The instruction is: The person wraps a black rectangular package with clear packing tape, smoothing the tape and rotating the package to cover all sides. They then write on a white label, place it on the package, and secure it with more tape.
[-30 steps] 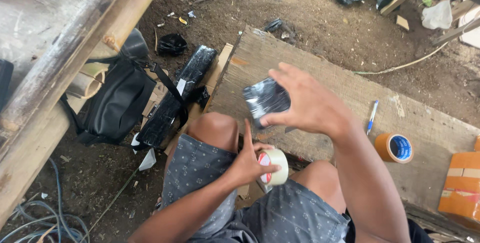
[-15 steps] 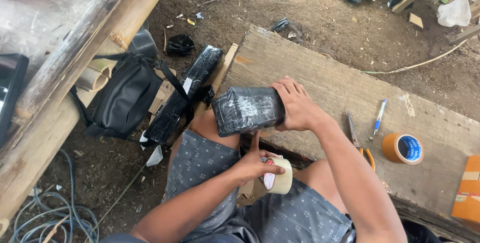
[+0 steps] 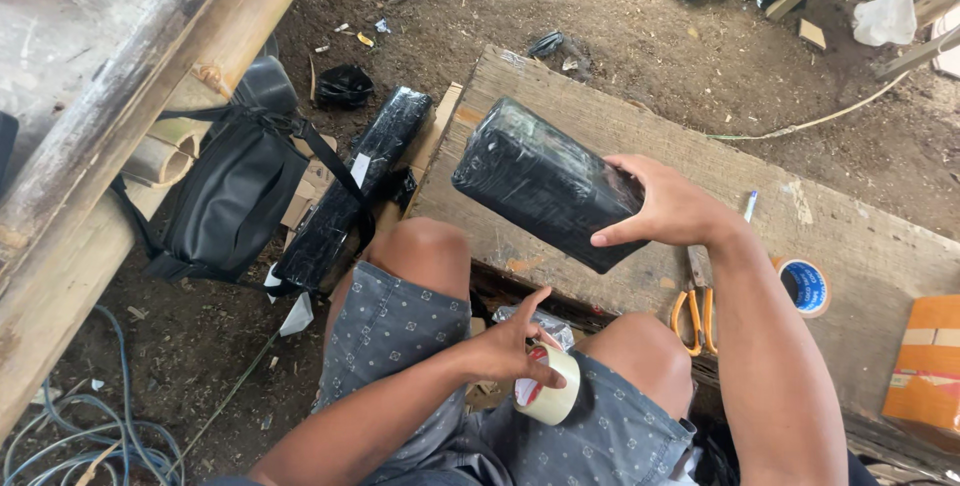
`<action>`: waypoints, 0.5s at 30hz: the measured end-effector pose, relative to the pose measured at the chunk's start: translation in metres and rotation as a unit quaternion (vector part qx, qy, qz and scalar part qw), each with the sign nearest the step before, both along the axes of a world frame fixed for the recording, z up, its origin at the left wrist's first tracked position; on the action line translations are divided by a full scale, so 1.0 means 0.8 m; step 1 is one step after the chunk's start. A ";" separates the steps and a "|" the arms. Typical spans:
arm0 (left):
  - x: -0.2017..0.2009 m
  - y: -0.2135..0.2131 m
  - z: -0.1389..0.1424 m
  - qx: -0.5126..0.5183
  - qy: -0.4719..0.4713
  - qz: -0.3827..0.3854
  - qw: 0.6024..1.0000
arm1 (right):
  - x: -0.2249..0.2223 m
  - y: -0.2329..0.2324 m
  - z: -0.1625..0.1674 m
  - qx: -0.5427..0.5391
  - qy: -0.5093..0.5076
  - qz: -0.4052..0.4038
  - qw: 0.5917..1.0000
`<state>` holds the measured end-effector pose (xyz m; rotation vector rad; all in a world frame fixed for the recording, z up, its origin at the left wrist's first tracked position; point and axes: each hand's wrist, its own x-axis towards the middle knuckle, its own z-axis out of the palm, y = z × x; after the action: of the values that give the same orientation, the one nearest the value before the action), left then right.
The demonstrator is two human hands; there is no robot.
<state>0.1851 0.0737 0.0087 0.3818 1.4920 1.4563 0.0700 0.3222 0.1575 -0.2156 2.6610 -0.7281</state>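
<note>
Clasping a black wrapped block (image 3: pixel 545 183), the right hand (image 3: pixel 672 208); left hand (image 3: pixel 512 348) pinches a clear tape roll (image 3: pixel 549 387)

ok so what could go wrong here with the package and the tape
The right hand holds the black wrapped package by one end only, out over the wooden board; the slick wrap could slip and drop it in the dirt. The left hand pinches the tape roll loosely at the lap, so it might roll off between the knees. The orange-handled scissors lie close under the right forearm and could get knocked.
</note>
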 end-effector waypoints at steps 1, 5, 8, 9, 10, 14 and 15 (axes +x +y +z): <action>0.000 0.000 0.002 -0.002 -0.001 -0.004 1.000 | 0.002 0.004 0.000 -0.008 -0.008 -0.004 1.000; 0.001 0.000 0.006 -0.004 -0.006 -0.030 1.000 | 0.008 0.009 -0.003 -0.015 0.001 -0.012 1.000; 0.002 -0.001 0.006 0.001 0.023 -0.052 0.998 | 0.012 0.003 -0.017 0.034 0.093 -0.021 0.995; 0.002 -0.002 0.006 -0.003 0.038 -0.057 0.998 | 0.015 0.001 -0.025 0.056 0.133 -0.024 0.989; 0.003 -0.003 0.006 -0.007 0.054 -0.062 0.997 | 0.015 -0.001 -0.036 0.091 0.203 -0.020 0.975; 0.005 -0.005 0.004 0.019 0.071 -0.050 0.996 | 0.011 -0.011 -0.104 0.228 0.442 0.015 0.867; 0.005 -0.006 0.003 0.018 0.080 -0.051 0.995 | 0.011 -0.006 -0.119 0.261 0.489 0.028 0.832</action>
<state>0.1891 0.0686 0.0113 0.5990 1.5508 1.3998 0.0785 0.3171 0.0622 -0.6504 3.6408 0.2885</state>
